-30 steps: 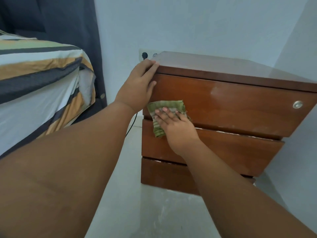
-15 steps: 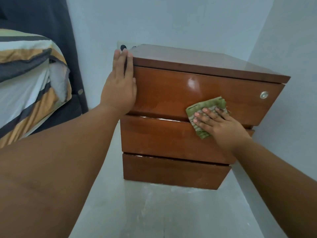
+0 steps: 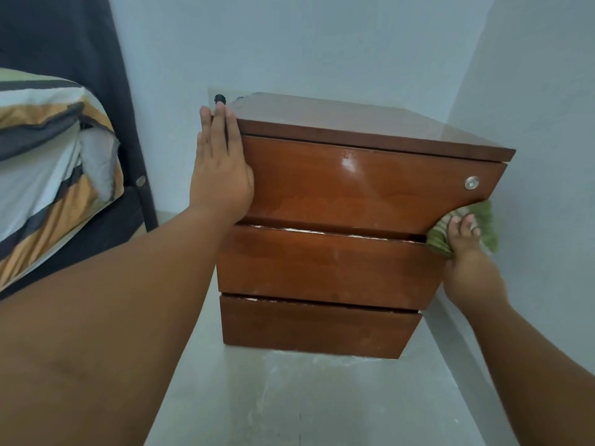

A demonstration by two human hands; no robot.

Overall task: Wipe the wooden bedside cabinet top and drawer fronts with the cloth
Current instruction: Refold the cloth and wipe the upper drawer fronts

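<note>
Head view: glossy brown cabinet [image 3: 338,194], green cloth [image 3: 483,220] at right edge.

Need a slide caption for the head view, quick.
Right hand presses green cloth to top drawer's right end; left hand steadies cabinet.

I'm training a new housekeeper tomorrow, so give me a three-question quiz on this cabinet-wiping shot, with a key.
1. True or false: the green cloth is on the cabinet top.
2. Which hand presses flat on the cabinet's side edge, with no cloth? A) left hand B) right hand
3. How many drawer fronts show, and which one carries the round metal lock?

Key
1. False: it sits at the right end of the top drawer front, at its lower corner.
2. A
3. Three; the top one.
</note>
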